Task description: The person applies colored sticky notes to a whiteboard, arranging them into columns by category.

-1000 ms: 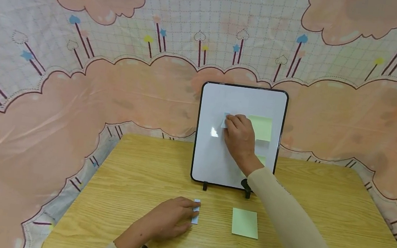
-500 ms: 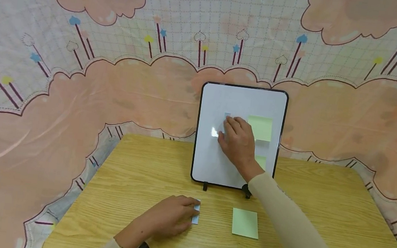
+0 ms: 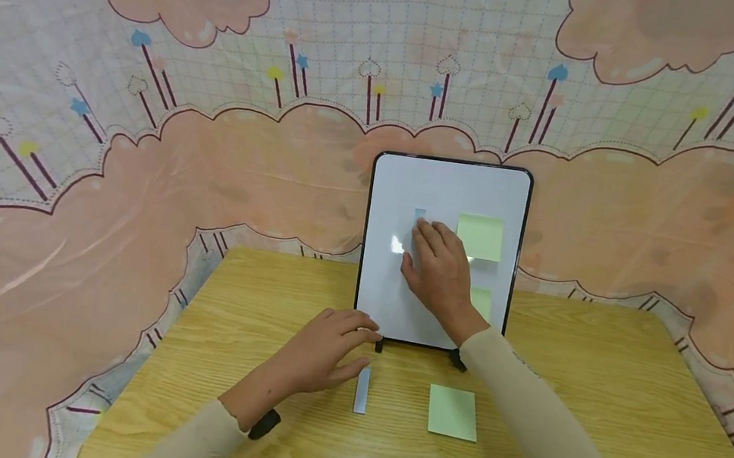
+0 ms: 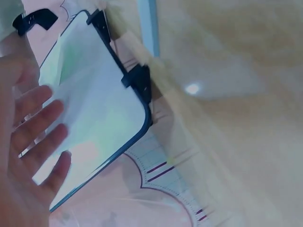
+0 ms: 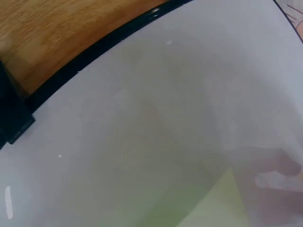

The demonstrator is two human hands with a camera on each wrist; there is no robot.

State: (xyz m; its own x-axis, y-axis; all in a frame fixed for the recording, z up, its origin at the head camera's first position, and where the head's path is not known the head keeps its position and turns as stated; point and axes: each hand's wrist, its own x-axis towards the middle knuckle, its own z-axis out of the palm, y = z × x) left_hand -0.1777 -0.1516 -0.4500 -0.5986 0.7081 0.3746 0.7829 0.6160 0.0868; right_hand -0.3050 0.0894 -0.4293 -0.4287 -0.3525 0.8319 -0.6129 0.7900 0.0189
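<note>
A small blue sticky strip [image 3: 420, 213] is on the whiteboard [image 3: 387, 292], left of the upper green sticky note [image 3: 479, 237]. My right hand [image 3: 441, 269] lies over the strip's lower part, fingers extended against the board. On the table, my left hand [image 3: 321, 349] is raised just beyond a blue strip pad [image 3: 361, 392], near the board's lower left corner; its fingers are spread and hold nothing. The left wrist view has that hand [image 4: 35, 137] in front of the whiteboard [image 4: 94, 90]. Only board, part of a green note [image 5: 218, 203] and a faint hand reflection appear in the right wrist view.
A pale green sticky-note pad [image 3: 453, 413] lies on the wooden table [image 3: 277, 287], right of the blue pad. Behind the right wrist, a lower green note [image 3: 480, 302] is partly hidden. Black feet [image 3: 379, 344] support the board. A patterned cloth [image 3: 278, 172] hangs behind.
My left hand has lifted off the blue strip pad and moved forward toward the board. My right hand's fingers have straightened from a pinch and slid slightly down, uncovering the strip's top.
</note>
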